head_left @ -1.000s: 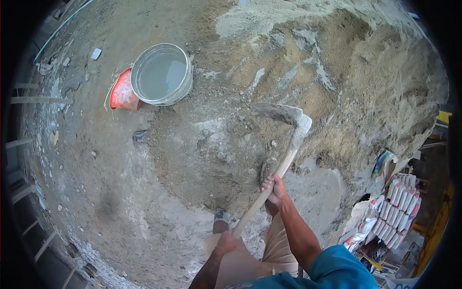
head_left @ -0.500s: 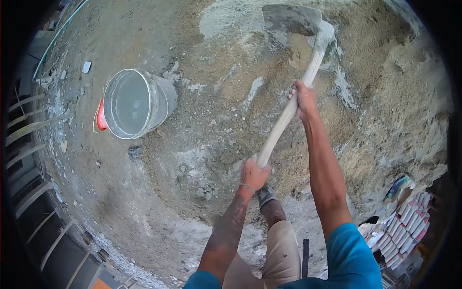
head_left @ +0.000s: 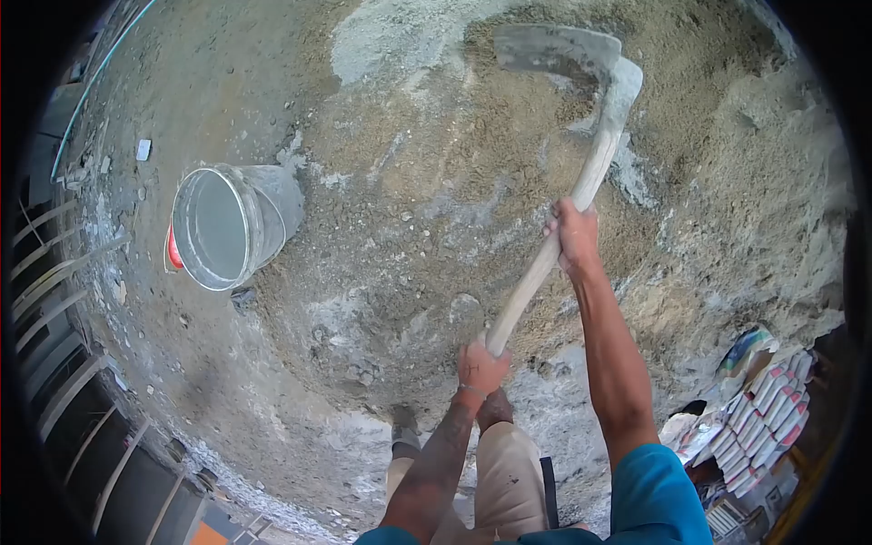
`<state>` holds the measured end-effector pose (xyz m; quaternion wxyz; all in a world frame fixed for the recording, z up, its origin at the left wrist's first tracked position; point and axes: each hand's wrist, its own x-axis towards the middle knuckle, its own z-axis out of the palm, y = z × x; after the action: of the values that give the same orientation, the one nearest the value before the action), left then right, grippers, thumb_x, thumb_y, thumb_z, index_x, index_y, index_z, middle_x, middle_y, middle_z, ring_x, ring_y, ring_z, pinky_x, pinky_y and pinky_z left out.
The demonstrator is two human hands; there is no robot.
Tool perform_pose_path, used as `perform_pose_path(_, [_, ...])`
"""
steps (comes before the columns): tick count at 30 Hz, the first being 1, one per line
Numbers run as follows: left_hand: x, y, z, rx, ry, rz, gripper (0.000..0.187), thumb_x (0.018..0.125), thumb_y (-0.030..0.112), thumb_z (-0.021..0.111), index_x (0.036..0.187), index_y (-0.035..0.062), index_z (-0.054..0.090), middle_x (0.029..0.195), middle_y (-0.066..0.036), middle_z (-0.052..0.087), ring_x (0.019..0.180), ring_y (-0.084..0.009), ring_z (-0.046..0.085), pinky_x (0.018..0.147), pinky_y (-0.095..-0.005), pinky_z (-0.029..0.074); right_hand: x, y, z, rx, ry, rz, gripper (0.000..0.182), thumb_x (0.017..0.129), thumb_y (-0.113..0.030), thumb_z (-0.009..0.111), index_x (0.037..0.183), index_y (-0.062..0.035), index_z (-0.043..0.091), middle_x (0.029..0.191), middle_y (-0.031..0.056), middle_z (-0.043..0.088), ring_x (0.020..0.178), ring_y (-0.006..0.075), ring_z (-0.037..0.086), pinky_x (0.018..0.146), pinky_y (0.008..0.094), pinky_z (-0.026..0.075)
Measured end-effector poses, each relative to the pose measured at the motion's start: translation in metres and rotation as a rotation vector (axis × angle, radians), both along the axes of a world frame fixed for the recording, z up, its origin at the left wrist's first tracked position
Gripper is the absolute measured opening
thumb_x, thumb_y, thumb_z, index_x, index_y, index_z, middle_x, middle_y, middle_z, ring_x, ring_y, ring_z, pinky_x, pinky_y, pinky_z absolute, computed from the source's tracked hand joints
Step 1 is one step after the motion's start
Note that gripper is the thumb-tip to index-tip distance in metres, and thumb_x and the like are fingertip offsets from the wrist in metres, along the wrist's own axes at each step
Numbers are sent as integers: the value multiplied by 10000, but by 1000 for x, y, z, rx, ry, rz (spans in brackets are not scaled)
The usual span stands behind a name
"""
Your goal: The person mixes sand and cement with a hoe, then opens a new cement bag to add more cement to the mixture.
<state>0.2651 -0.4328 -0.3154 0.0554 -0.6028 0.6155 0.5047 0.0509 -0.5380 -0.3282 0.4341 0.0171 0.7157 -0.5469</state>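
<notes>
A hoe (head_left: 595, 163) with a pale wooden handle slants across the middle of the view, its broad metal blade (head_left: 559, 49) at the top over sandy, grey-streaked ground. My left hand (head_left: 483, 365) is wrapped round the lower end of the handle, and a thin band circles that wrist. Higher up, my right hand (head_left: 576, 236) grips the middle of the same handle. Sand and pale powder (head_left: 381, 41) lie around and beyond the blade. Whether the blade touches the ground is hard to tell.
A bucket of greyish liquid (head_left: 218, 227) stands at the left, with a red object (head_left: 174, 247) behind it. Stacked bags (head_left: 763, 422) are at the lower right. Curved bars (head_left: 68, 391) line the left edge. My feet and legs show at the bottom.
Both hands and the hoe handle appear lower in the view. The bucket and ground have shifted left and the bucket sits lower. A second foot now shows beside my left forearm.
</notes>
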Motion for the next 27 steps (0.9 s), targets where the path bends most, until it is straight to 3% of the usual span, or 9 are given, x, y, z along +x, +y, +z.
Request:
perform_pose_path(1, [-18, -34, 0, 28, 113, 106, 314, 628, 193, 615, 864, -10, 586, 712, -223, 587, 681, -357, 584, 614, -388, 462, -19, -22, 2, -66, 41, -42, 118, 750, -60, 477, 784, -8, 377, 610, 38, 414, 459, 100, 409, 401, 244, 391])
perform_pose_path(2, [-32, -60, -13, -68, 108, 12, 306, 628, 193, 618, 840, -25, 580, 692, -212, 587, 656, -347, 586, 586, -381, 460, -39, -43, 2, -131, 100, -46, 112, 745, -64, 484, 770, 8, 402, 610, 40, 425, 467, 101, 420, 405, 243, 396])
perform_pose_path(5, [-69, -127, -23, 68, 295, -21, 307, 640, 195, 608, 818, -51, 567, 628, -170, 576, 567, -271, 588, 527, -348, 456, -92, -92, -12, -13, 201, -90, 224, 725, -125, 517, 751, 94, 475, 585, 79, 486, 471, 148, 489, 435, 272, 431])
perform_pose_path(8, [-67, -128, -2, 217, 171, -78, 387, 633, 251, 604, 928, 4, 567, 735, -180, 601, 684, -317, 593, 619, -377, 463, -89, -79, -24, 71, 155, -113, 248, 732, -142, 522, 782, 98, 483, 605, 92, 498, 480, 156, 498, 434, 283, 440])
perform_pose_path(10, [-38, -95, -14, 57, 149, -116, 344, 646, 247, 614, 824, -44, 572, 626, -174, 578, 573, -275, 592, 520, -353, 457, -68, -51, -46, 116, 95, -98, 253, 747, -159, 520, 799, 85, 479, 608, 89, 492, 483, 152, 497, 426, 281, 445])
perform_pose_path(14, [35, -24, -12, 7, -90, -216, 416, 617, 283, 634, 913, -4, 581, 755, -197, 598, 738, -353, 569, 683, -414, 447, 10, 22, -47, 18, -156, -224, 176, 759, -112, 511, 825, 27, 423, 624, 58, 440, 467, 129, 442, 401, 269, 403])
perform_pose_path(17, [37, -8, -8, 40, -38, -176, 438, 611, 276, 630, 948, 3, 572, 782, -198, 597, 787, -365, 553, 736, -418, 431, 6, 47, -24, -57, -159, -282, 149, 759, -94, 496, 820, 2, 400, 623, 45, 416, 468, 120, 420, 409, 272, 389])
perform_pose_path(22, [-42, -75, -5, 41, 63, -271, 429, 623, 268, 614, 972, 23, 571, 815, -192, 597, 803, -356, 549, 734, -403, 437, -79, 26, -22, -232, -101, -364, 80, 769, -78, 463, 797, -41, 398, 616, 19, 396, 487, 103, 400, 441, 255, 383])
perform_pose_path(27, [1, -58, 4, 43, -137, -354, 428, 611, 270, 615, 967, 35, 583, 807, -189, 599, 815, -340, 564, 733, -392, 454, -26, 71, -80, -155, -370, -482, 132, 820, -169, 470, 789, -61, 399, 608, 1, 369, 494, 100, 384, 449, 261, 376])
